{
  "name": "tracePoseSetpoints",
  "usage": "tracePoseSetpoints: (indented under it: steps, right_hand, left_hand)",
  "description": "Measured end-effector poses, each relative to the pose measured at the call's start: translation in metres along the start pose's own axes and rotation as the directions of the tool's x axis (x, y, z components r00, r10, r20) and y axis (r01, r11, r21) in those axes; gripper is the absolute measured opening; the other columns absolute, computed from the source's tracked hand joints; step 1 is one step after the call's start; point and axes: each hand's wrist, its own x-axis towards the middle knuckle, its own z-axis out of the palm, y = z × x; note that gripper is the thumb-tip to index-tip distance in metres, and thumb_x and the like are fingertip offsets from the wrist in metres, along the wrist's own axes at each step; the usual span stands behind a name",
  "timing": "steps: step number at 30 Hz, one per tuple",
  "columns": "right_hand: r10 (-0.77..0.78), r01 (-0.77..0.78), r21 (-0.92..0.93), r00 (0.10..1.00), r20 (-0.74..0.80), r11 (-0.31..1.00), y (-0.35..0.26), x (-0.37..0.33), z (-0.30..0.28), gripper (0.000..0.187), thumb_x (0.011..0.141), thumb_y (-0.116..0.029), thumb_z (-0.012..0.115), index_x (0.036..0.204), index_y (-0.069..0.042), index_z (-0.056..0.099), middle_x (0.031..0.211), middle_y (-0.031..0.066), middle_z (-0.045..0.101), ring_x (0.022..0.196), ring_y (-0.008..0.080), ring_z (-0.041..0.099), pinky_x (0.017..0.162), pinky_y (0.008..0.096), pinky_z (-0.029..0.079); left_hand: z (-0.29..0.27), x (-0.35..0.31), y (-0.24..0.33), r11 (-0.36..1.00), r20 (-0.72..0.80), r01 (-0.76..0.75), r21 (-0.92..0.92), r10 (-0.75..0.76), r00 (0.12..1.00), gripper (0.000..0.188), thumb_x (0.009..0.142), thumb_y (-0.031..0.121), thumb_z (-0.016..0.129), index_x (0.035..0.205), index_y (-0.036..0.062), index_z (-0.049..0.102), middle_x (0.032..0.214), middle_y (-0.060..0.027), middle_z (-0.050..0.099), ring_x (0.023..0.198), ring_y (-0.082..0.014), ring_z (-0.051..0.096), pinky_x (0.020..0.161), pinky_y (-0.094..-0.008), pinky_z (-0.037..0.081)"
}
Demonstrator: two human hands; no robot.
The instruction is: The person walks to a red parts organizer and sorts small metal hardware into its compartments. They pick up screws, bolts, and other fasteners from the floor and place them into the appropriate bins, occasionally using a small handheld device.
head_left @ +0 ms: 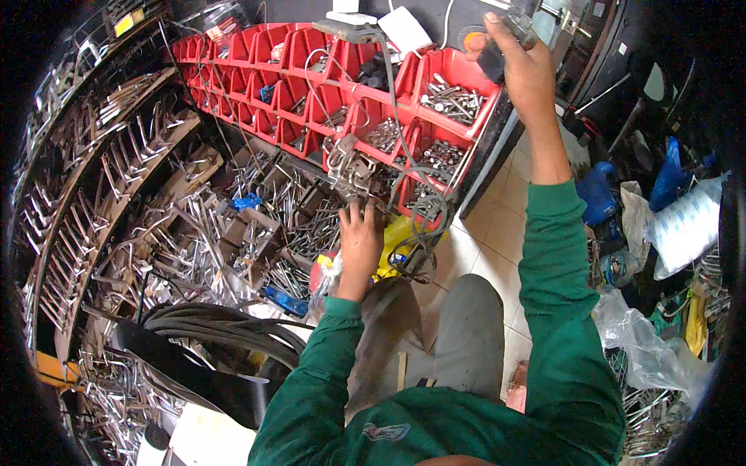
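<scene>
Huge heap of metal brackets (155, 210) spreads out left of the left hand, with stacked red bins (342, 85) of bolts just above it. Left hand (360, 241) is loosely open, fingers spread, resting down on a box of screws (315, 233), yellow bag (398, 242) right beside it. Right hand (519, 62) is raised high, closed around a small dark jar (497, 54) above the right-end bin.

A hardware workshop or store: red bins (451, 97) of bolts between the hands, metal brackets (116, 179) racked to their left.
</scene>
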Motion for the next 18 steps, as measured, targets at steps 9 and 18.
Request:
tracePoseSetpoints:
  steps: [9,18]
  right_hand:
    - [0.051,-0.047,0.059,0.995,-0.081,0.997,-0.013,-0.008,0.01,0.033,0.101,-0.033,0.068,0.087,-0.004,0.068,0.077,0.0085,0.072,0.063,0.0165,0.069,0.059,0.0291,0.054]
    - [0.021,-0.022,-0.007,0.999,-0.029,1.0,-0.01,-0.009,0.006,0.036,0.094,-0.037,0.075,0.098,-0.002,0.069,0.082,0.0128,0.074,0.07,0.0213,0.073,0.066,0.0311,0.058]
  left_hand:
    - [0.0,-0.002,-0.004,0.999,0.015,0.008,-0.048,-0.007,1.0,0.057,0.086,0.018,0.075,0.139,0.0086,0.055,0.135,-0.0235,0.051,0.124,-0.0506,0.048,0.101,-0.0562,0.048]
    - [0.008,-0.002,0.0,0.996,-0.046,0.068,-0.055,-0.07,0.996,0.07,0.071,0.005,0.079,0.137,0.0049,0.056,0.135,-0.0219,0.051,0.119,-0.0468,0.048,0.103,-0.0532,0.046]
